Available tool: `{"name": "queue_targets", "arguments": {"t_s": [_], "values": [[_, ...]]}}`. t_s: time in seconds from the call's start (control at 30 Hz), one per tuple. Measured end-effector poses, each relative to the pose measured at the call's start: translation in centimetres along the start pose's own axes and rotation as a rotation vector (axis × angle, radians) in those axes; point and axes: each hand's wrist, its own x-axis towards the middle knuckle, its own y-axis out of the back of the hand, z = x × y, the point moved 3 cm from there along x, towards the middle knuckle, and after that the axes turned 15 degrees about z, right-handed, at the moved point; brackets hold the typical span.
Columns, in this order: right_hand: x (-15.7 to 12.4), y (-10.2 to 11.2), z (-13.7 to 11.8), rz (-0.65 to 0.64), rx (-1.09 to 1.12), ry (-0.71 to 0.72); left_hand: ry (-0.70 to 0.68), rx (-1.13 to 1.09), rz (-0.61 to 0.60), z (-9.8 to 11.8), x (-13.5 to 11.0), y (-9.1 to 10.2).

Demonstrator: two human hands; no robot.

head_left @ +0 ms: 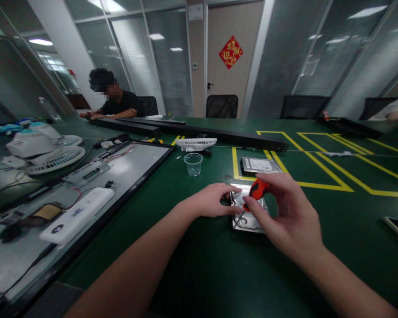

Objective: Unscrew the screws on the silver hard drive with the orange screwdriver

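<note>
A silver hard drive (251, 221) lies on the green table in front of me. My left hand (212, 201) grips its left side, thumb and fingers closed on the edge and top. In my right hand (293, 216) is a screwdriver (259, 189) with a red and black handle, pinched between thumb and fingers. Its thin shaft slants down to the left, and the tip is at the drive's lower left corner. Whether it sits in a screw is too small to tell. A second hard drive (260, 165) lies just beyond, within yellow tape lines.
A clear plastic cup (193, 165) stands beyond my left hand, near a white fan head (196, 143). On the left lies a large panel (142, 155) with a white power bank (78, 215). Long black bars (219, 134) cross behind. A person (119, 99) sits far left.
</note>
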Motion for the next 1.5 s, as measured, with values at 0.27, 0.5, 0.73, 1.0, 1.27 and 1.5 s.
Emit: {"name": "queue_targets", "arguments": {"t_s": [0.27, 0.5, 0.73, 1.0, 1.27, 1.5], "values": [[-0.53, 0.09, -0.01, -0.015, 0.027, -0.082, 0.016, 0.005, -0.003, 0.07, -0.06, 0.17], [-0.60, 0.19, 0.01, -0.034, 0.119, -0.151, 0.009, 0.003, -0.009, 0.17, -0.10, 0.29], [0.11, 0.22, 0.15, 0.007, 0.014, -0.004, 0.003, 0.003, -0.017, 0.15, 0.07, -0.03], [-0.02, 0.23, 0.24, 0.024, -0.011, -0.020, 0.015, -0.005, 0.004, -0.25, 0.03, -0.25], [-0.53, 0.09, -0.08, 0.001, 0.078, -0.126, 0.022, 0.021, -0.007, -0.10, 0.00, -0.13], [-0.31, 0.15, -0.05, -0.025, 0.088, -0.093, 0.010, 0.028, -0.011, 0.05, -0.01, 0.02]]}}
